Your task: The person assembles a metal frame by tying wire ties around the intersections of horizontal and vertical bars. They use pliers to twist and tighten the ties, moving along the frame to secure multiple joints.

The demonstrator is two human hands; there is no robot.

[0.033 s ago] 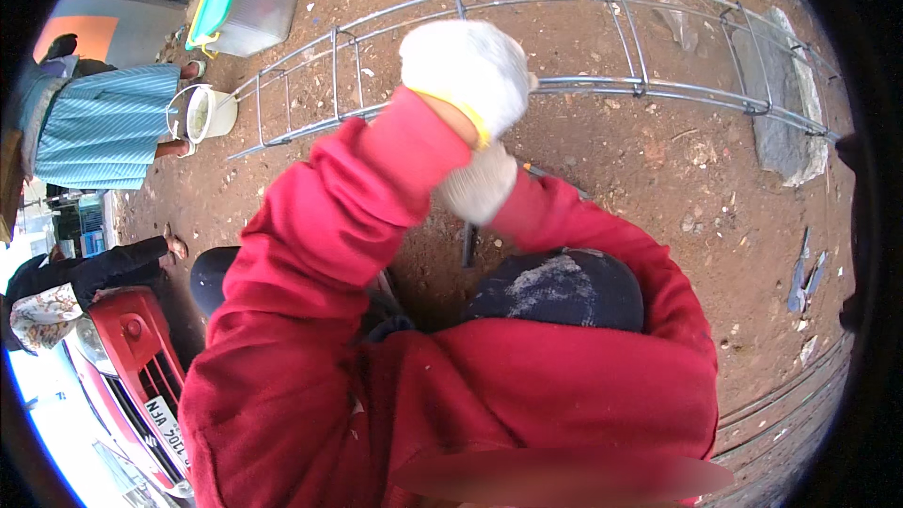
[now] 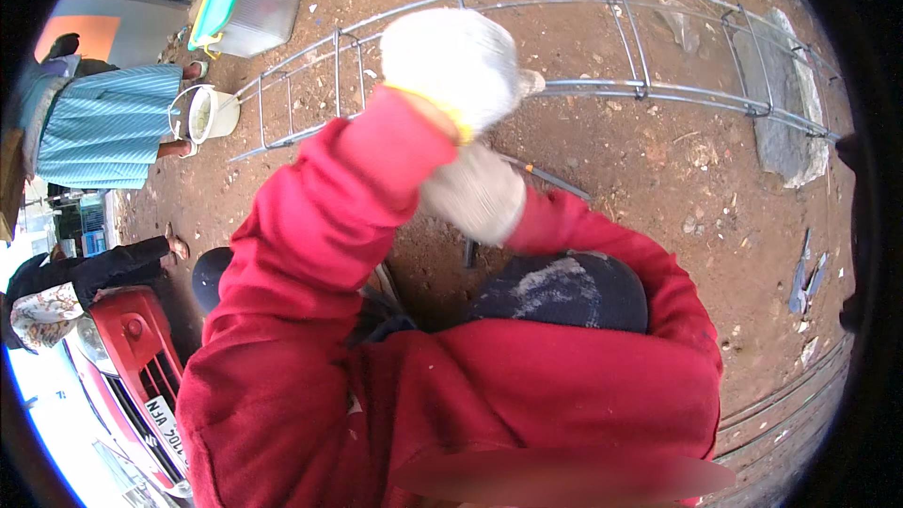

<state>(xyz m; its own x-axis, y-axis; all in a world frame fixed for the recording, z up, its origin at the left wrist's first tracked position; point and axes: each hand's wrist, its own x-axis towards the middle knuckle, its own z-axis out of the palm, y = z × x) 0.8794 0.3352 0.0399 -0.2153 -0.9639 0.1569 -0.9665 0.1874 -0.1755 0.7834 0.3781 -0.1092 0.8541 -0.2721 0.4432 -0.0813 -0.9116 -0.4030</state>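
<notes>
My left hand (image 2: 451,71), in a white knit glove with a yellow cuff, is closed over the near side of a long rebar cage (image 2: 602,87); its fingers are mostly turned from view. Just below it, my right hand (image 2: 478,196), in a dirty pale glove, is smeared by motion. Its fingers disappear behind my left wrist, so what it holds is hidden. A dark bar-like piece (image 2: 469,254) shows beneath the right glove. Beside the right cuff, a thin dark tool with an orange mark (image 2: 562,183) lies on the soil.
A grey slab (image 2: 785,99) lies under the cage's right end, with pliers-like tools (image 2: 807,273) nearer. On the left are a white bucket (image 2: 214,113), a clear bin (image 2: 259,5), a person in a blue striped skirt (image 2: 108,127), another person in dark clothes and a red car (image 2: 136,343).
My left hand has shifted slightly left and up. The right hand has moved a little down, uncovering more of the thin tool. The cage stays nearly in place.
</notes>
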